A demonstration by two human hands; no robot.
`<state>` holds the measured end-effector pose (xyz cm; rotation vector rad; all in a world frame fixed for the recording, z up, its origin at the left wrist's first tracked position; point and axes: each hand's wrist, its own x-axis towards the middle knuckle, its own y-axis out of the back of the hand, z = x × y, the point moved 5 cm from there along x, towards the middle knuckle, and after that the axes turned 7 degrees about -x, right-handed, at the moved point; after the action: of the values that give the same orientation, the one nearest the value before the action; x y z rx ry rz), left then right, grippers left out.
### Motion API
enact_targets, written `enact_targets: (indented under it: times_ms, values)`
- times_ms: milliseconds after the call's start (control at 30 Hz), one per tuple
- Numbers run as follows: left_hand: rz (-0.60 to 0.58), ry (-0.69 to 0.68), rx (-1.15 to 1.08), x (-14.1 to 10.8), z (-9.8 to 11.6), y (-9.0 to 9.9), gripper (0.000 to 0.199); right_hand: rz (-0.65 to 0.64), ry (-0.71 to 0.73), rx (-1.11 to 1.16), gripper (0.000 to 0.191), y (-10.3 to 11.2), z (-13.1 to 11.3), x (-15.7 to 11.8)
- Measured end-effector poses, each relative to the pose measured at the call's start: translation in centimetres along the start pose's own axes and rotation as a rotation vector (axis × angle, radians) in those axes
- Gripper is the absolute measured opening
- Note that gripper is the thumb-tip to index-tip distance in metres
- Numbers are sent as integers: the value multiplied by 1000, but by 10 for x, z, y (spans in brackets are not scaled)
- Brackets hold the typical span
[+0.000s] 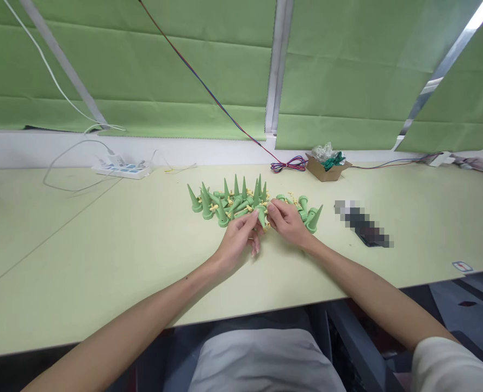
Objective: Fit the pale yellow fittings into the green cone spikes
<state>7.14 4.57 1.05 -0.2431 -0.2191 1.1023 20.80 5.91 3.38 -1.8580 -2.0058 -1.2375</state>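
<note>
My left hand pinches a green plastic watering spike between thumb and fingers, its point tilted down toward me. Right beside it, my right hand is closed, thumb against fingers, at the spike's side; whatever sits in that pinch is too small and covered to name. Behind both hands spreads a pile of similar green spikes, several standing point up and others lying down. Small yellow plastic pieces are scattered among them. Another spike leans near my right wrist.
A small cardboard box with clear plastic and dark green material stands at the back, next to coiled red and blue wire. At back left lies a white power strip with cables. A dark, partly pixelated object lies to the right.
</note>
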Motion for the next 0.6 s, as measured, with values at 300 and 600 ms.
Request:
enact_targets:
  times_ms: [300,600]
  values:
    - [-32,4,-61,-2,0,-2,41,-38,16,26,45,-1,-1,0]
    - [51,-43,-68,-4,8,0,40,-54,3,-12,44,-2,2,-1]
